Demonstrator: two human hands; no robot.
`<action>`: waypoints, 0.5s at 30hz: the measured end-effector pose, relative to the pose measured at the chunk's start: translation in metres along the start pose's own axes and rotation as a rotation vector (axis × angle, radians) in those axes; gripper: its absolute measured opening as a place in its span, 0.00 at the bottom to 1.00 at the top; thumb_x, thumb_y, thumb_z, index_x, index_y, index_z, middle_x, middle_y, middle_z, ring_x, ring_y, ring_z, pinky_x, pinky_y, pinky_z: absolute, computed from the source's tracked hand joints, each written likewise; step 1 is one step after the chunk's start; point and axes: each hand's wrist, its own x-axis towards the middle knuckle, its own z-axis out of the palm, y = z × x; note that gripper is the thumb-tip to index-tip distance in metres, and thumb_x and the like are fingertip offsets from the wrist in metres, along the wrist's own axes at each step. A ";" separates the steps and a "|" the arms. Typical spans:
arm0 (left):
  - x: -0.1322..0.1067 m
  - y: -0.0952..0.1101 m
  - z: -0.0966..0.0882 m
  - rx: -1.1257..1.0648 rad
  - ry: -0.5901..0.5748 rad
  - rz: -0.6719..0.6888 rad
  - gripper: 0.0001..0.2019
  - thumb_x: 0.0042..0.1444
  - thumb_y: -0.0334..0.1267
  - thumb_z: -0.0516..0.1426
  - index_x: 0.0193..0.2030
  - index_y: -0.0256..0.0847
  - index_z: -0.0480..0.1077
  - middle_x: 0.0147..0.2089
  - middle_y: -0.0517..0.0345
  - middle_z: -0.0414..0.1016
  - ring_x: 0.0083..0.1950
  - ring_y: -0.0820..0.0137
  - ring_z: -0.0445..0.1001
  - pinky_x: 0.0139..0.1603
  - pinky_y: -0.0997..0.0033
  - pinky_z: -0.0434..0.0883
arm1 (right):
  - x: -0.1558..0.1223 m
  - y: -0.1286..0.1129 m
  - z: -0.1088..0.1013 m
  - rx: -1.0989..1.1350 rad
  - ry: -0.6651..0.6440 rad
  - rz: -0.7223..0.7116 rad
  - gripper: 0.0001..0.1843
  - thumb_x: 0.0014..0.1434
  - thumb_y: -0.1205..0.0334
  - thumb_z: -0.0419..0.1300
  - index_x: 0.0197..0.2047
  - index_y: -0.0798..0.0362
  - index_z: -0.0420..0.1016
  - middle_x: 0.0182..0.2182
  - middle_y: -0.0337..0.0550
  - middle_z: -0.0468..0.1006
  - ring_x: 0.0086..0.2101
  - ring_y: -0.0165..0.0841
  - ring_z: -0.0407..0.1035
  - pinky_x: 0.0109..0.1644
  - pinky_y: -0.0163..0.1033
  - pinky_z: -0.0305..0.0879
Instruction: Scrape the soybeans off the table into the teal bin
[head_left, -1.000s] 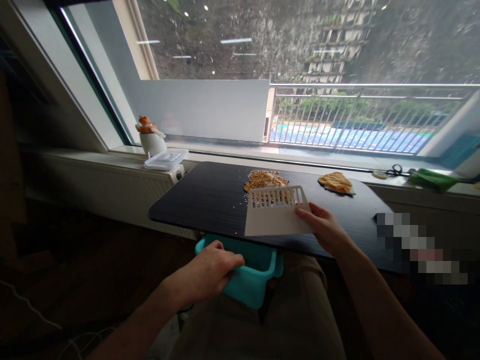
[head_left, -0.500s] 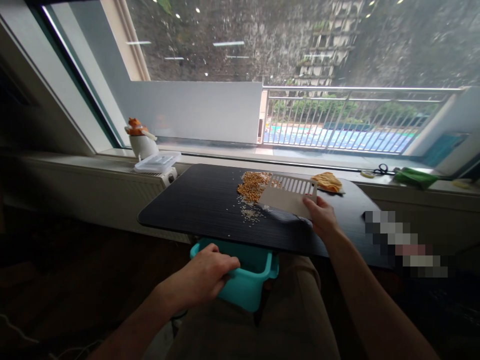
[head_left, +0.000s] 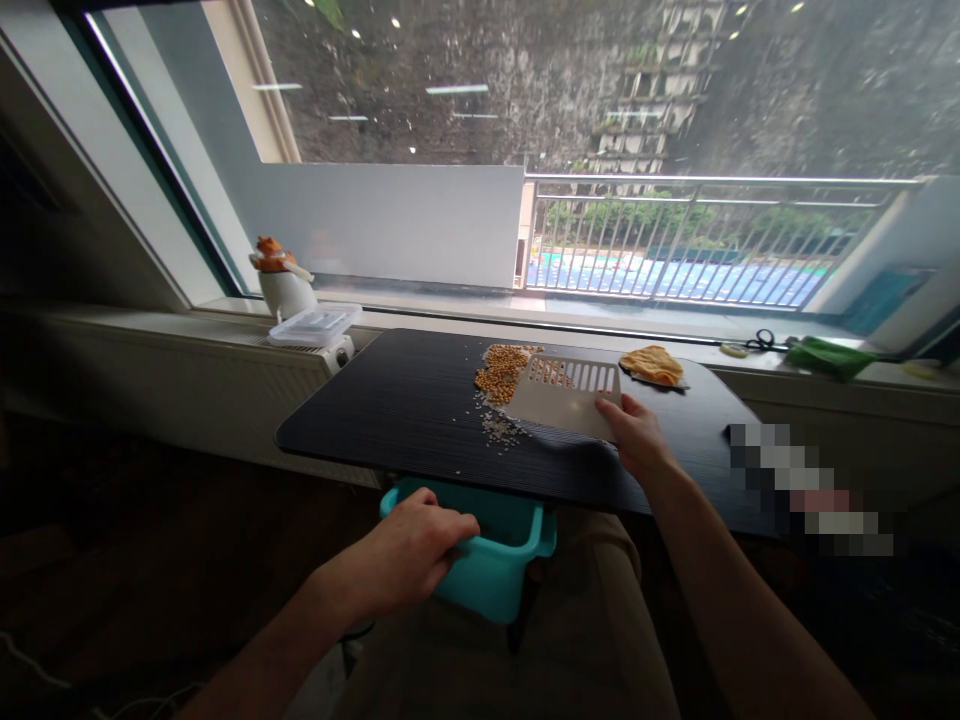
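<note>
My right hand (head_left: 636, 432) grips one end of a flat cream-coloured plastic piece with a row of slots (head_left: 562, 400), perhaps a slotted scraper. Its far edge meets a heap of yellow kernels (head_left: 501, 372) on the dark table (head_left: 382, 400). Some kernels show through the slots. Scattered white grains (head_left: 501, 430) lie just in front of the heap. Below the table's front edge, my left hand (head_left: 424, 535) is closed on the rim of a turquoise bin (head_left: 487, 580). The inside of the bin is mostly dark.
A folded yellow-orange cloth (head_left: 652, 366) lies at the table's back right. Left of the table, a clear plastic lid (head_left: 315, 324) and a white pot with an orange top (head_left: 287, 290) stand by the window. A green cloth (head_left: 829, 357) rests on the right sill.
The slotted piece in my right hand has moved slightly left and down, further against the kernels and grains. My left hand stays on the bin rim.
</note>
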 end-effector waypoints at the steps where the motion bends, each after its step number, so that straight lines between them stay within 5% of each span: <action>1: 0.000 0.000 0.000 0.002 0.000 0.000 0.08 0.56 0.24 0.53 0.34 0.43 0.64 0.34 0.63 0.72 0.40 0.65 0.69 0.44 0.71 0.60 | -0.001 0.001 0.002 0.001 -0.007 0.002 0.10 0.41 0.61 0.66 0.31 0.51 0.76 0.22 0.36 0.80 0.24 0.34 0.74 0.28 0.36 0.70; 15: 0.000 -0.001 0.001 0.004 -0.003 -0.010 0.09 0.56 0.24 0.53 0.35 0.43 0.65 0.35 0.63 0.73 0.40 0.65 0.69 0.45 0.71 0.60 | -0.010 -0.001 0.012 -0.001 -0.071 0.016 0.12 0.41 0.59 0.66 0.32 0.49 0.76 0.22 0.36 0.80 0.25 0.35 0.74 0.30 0.38 0.71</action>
